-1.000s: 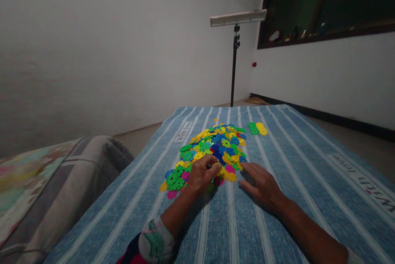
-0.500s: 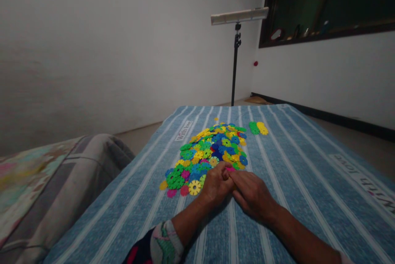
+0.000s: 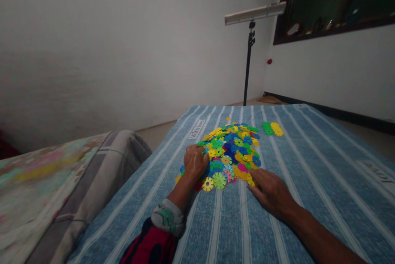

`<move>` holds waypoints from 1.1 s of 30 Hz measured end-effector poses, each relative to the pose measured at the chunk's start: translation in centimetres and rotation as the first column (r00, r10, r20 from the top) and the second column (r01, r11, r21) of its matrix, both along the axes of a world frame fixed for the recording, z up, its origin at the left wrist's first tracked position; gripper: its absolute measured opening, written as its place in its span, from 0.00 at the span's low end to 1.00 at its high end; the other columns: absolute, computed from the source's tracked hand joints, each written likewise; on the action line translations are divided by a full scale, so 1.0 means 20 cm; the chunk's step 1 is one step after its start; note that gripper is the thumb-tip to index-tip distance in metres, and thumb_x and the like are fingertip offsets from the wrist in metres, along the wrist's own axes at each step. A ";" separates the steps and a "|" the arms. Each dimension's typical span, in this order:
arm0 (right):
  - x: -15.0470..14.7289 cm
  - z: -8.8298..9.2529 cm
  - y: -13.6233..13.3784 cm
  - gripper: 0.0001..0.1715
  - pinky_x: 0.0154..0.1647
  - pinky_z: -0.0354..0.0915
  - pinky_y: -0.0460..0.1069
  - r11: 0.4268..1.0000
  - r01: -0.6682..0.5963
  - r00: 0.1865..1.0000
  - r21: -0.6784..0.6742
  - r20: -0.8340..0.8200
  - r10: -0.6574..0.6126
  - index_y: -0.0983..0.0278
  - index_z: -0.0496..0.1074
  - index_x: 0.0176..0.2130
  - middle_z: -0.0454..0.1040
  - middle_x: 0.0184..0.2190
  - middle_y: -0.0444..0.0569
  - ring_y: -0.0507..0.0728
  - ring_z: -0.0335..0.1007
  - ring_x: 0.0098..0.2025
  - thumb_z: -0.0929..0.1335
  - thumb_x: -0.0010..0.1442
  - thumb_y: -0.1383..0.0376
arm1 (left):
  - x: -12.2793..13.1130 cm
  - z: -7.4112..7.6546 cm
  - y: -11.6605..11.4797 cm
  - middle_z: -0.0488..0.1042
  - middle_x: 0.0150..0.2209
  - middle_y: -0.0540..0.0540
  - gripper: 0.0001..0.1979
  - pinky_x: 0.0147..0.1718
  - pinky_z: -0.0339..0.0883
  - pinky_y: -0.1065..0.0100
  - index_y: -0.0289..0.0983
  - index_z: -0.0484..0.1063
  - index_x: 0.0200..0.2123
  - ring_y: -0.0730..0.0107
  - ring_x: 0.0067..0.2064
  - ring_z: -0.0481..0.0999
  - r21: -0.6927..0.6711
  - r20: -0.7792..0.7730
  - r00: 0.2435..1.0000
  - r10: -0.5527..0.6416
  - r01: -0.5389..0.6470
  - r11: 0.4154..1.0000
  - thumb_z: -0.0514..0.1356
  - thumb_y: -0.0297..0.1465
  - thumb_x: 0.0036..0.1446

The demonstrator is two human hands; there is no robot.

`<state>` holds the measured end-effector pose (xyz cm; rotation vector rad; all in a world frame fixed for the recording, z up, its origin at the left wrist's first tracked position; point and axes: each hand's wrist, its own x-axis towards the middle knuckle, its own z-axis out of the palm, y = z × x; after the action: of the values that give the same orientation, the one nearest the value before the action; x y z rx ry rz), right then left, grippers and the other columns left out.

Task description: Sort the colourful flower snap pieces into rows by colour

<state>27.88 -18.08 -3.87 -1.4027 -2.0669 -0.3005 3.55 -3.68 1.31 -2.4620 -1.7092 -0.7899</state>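
A pile of flat, notched plastic discs [image 3: 230, 148] in green, yellow, blue, red and pink lies on the striped blue cloth [image 3: 173, 161]. My left hand [image 3: 195, 162] rests on the pile's left side with its fingers curled down; whatever lies under them is hidden. At the pile's lower right edge, my right hand [image 3: 270, 190] touches yellow discs, fingers extended and thumb apart. Between the hands, a pale yellow disc [image 3: 207, 184] and a light green disc [image 3: 219, 180] lie at the near edge.
Joined green discs [image 3: 268, 128] and yellow discs [image 3: 277, 129] lie right of the pile's far end. A lamp on a black stand [image 3: 247, 62] rises beyond the table. Left of the table is a surface with a patterned cover [image 3: 61, 173].
My hands, together in front of the pile before, have moved apart: the left onto the pile's left side, the right to its right edge. The view has shifted left.
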 end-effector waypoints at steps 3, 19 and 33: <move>0.00 0.00 0.00 0.15 0.40 0.70 0.56 1.000 -0.006 1.000 -0.022 0.001 0.006 0.66 0.68 0.49 0.77 0.41 0.57 0.63 0.74 0.41 0.64 0.62 0.65 | 0.03 -0.01 -0.01 0.71 0.49 0.38 0.11 0.50 0.61 0.55 0.37 0.77 0.37 0.51 0.52 0.65 -0.005 -0.085 0.996 -0.003 0.002 1.000 0.58 0.37 0.56; 0.00 0.01 0.01 0.15 0.41 0.70 0.54 0.999 -0.023 0.997 -0.037 -0.069 0.020 0.65 0.68 0.49 0.77 0.40 0.55 0.61 0.74 0.41 0.65 0.62 0.66 | 0.07 -0.06 0.07 0.73 0.40 0.43 0.10 0.47 0.62 0.60 0.37 0.67 0.32 0.57 0.48 0.69 -0.028 0.174 0.983 -0.050 0.056 0.998 0.64 0.26 0.43; -0.03 0.07 0.03 0.20 0.41 0.70 0.55 1.000 -0.009 0.987 0.017 -0.163 0.012 0.68 0.68 0.50 0.77 0.40 0.56 0.62 0.73 0.41 0.70 0.58 0.67 | 0.17 0.00 -0.05 0.74 0.30 0.45 0.04 0.38 0.66 0.62 0.38 0.70 0.29 0.61 0.36 0.72 0.326 0.220 0.901 -0.375 0.294 0.898 0.56 0.29 0.54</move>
<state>27.30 -17.53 -2.52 -1.3598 -1.9342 -0.1906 6.87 -4.61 1.39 -2.5627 -1.1213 -1.3705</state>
